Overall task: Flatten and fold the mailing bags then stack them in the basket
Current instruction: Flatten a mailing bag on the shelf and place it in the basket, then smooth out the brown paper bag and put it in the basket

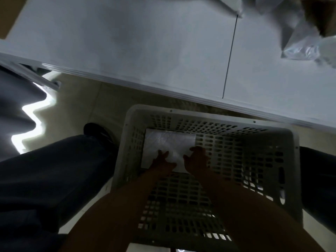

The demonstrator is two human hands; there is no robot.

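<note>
A grey perforated plastic basket (289, 142) stands on the floor below the table edge. A folded white mailing bag (169, 140) lies flat on its bottom, toward the left wall. Both my arms reach down into the basket. My left hand (162, 160) rests on the bag's near left part with fingers spread. My right hand (197, 158) presses on the bag's near right corner, fingers bent. More silvery unfolded mailing bags (301, 48) lie crumpled on the table at the far right.
A white table (136, 42) spans the upper view, with a seam line on its right part. A brown cardboard box (320, 13) sits at the top right corner. My dark trouser legs (54, 179) flank the basket on the beige floor.
</note>
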